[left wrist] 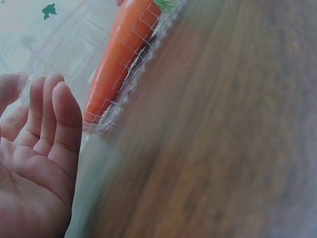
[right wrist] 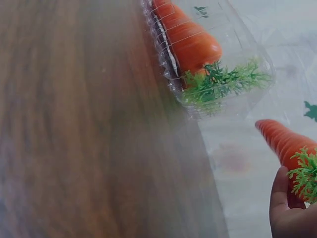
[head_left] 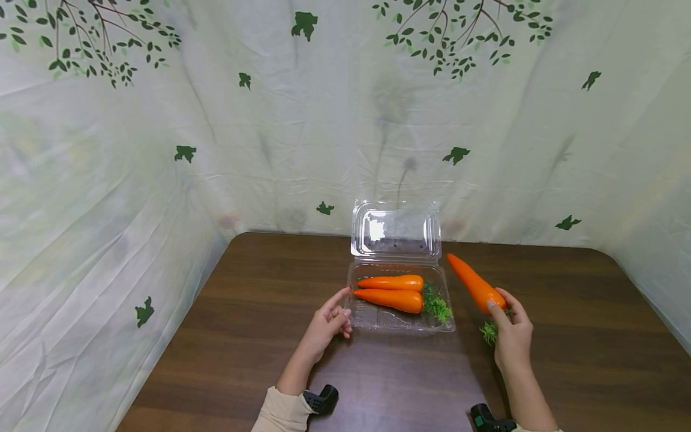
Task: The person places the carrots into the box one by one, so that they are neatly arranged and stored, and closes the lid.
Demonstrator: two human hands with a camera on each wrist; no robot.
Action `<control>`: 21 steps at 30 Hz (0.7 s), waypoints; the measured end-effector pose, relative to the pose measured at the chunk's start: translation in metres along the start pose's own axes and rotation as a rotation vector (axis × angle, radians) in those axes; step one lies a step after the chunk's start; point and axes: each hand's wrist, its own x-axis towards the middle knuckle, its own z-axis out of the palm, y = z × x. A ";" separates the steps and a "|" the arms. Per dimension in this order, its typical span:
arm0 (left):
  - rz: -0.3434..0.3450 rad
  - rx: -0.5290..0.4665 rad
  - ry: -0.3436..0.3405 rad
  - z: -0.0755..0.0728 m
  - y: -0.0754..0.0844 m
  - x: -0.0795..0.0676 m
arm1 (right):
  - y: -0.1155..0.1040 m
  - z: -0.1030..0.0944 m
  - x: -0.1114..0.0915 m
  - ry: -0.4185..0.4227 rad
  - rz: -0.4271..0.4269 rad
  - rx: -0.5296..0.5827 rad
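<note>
In the head view a clear plastic clamshell box [head_left: 399, 327] lies on the table with its lid [head_left: 396, 231] raised at the back. Two orange carrots [head_left: 388, 300] with green leafy tops [head_left: 436, 305] lie side by side in it, tips to the left. My left hand [head_left: 326, 327] is at the box's left side, index finger stretched to the rim and the other fingers loosely bent. To the right of the box, my right hand [head_left: 513, 336] grips another carrot [head_left: 472, 282] by its thick end, tip pointing up and left. Its green top [right wrist: 304, 173] hangs beside the fingers.
The brown wooden table [head_left: 259, 300] reaches out on both sides of the box. Behind it and at the sides hangs a pale curtain [head_left: 302, 120] printed with leaves. Dark devices [head_left: 322, 400] sit at both wrists.
</note>
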 end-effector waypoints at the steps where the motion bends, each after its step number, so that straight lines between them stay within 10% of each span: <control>1: 0.000 -0.001 0.000 0.000 0.000 0.000 | -0.001 0.001 0.000 -0.007 -0.006 0.023; 21: 0.002 -0.002 -0.001 0.000 0.001 -0.001 | -0.017 0.034 0.005 -0.117 -0.079 0.026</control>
